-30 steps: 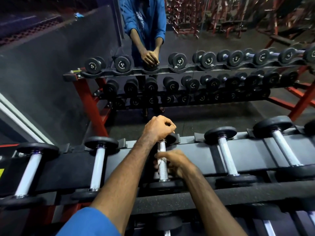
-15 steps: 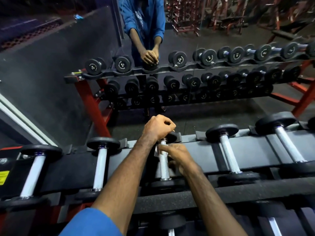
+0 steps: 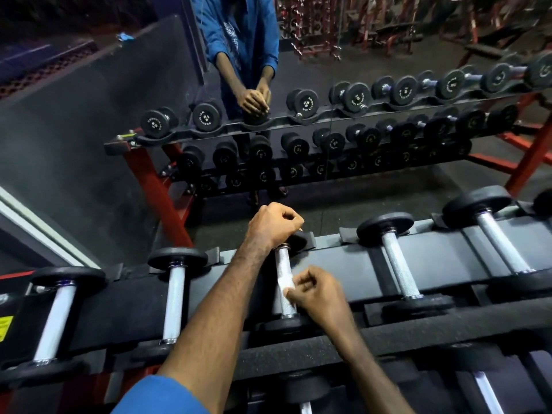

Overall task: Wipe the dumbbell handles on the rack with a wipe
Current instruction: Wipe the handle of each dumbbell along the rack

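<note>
Sleeve (image 3: 161,395), blue, is filling the bottom edge, and two bare forearms are reaching up from it to the middle of the frame. Right hand (image 3: 316,297) is curling round a white wipe (image 3: 283,282), pinching it against the handle (image 3: 283,282) of the centre dumbbell, which is lying in its cradle on the rack (image 3: 328,261). Left hand (image 3: 273,224) is sitting fisted over the far head (image 3: 297,241), fingers curled on top of it; whether it is truly gripping I cannot tell.

To do this stroke well, the wipe should be wrapping right round the knurled bar and travelling its full run, collar to collar, while the left hand is steadying the weight against rolling.

Neighbouring handles, centre left (image 3: 174,300) and centre right (image 3: 398,268), are looking bright but are probably awaiting their turn. Beyond the rack, dark rubber floor is running to a mirror (image 3: 89,121) in the upper half, which is showing the rack and the person in blue; red frames are crowding the upper right.
</note>
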A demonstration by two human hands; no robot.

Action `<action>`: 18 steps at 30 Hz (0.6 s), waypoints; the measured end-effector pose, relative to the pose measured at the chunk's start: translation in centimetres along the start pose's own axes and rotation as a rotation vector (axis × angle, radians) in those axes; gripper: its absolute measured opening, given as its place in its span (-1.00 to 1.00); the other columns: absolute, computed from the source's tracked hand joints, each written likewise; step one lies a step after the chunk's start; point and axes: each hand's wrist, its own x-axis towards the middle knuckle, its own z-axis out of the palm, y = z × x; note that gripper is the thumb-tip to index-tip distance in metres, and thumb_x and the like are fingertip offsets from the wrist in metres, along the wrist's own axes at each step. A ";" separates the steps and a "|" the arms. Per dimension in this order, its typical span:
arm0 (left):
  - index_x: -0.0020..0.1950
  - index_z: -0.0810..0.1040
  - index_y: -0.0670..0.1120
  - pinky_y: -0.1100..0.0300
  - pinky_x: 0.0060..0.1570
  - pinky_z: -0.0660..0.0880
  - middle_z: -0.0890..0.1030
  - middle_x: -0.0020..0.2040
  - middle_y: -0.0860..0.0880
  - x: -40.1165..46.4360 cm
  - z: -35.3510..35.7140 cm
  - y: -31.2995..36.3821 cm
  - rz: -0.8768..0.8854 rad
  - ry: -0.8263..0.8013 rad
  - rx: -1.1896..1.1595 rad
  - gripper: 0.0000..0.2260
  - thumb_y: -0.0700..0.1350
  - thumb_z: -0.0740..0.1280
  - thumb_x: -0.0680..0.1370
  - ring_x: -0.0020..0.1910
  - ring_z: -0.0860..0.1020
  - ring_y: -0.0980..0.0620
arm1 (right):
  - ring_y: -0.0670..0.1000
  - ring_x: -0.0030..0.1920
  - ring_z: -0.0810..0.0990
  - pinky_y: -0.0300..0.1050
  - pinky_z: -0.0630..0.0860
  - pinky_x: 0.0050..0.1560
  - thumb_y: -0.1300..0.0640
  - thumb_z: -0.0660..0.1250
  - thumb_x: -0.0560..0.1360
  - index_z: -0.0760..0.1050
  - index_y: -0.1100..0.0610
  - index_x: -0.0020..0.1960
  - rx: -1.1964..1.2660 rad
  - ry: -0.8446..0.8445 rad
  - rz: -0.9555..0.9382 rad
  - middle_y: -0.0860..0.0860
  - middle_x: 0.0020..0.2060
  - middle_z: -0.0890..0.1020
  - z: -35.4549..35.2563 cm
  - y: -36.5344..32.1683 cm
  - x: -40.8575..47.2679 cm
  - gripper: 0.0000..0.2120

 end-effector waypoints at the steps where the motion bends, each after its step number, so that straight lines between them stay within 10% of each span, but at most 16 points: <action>1: -0.14 0.73 0.29 0.06 0.03 0.67 0.71 -0.27 0.24 0.0 0.0 0.1 0.004 0.000 0.003 -0.83 0.19 0.34 0.40 -0.09 0.70 0.15 | -0.09 -0.33 0.68 -0.08 0.62 -0.28 0.05 0.62 0.36 0.57 0.02 -0.13 -0.023 -0.006 0.013 -0.04 -0.32 0.70 0.1 0.1 -0.4 -0.76; 18: -0.15 0.73 0.27 0.05 0.06 0.66 0.71 -0.29 0.23 -0.3 -0.1 0.3 0.009 -0.017 -0.031 -0.81 0.18 0.33 0.38 -0.10 0.71 0.18 | -0.01 -0.13 0.55 -0.05 0.45 -0.19 0.01 0.52 0.35 0.39 -0.03 -0.12 -0.180 0.171 -0.109 -0.09 -0.12 0.51 1.4 -3.9 2.2 -0.70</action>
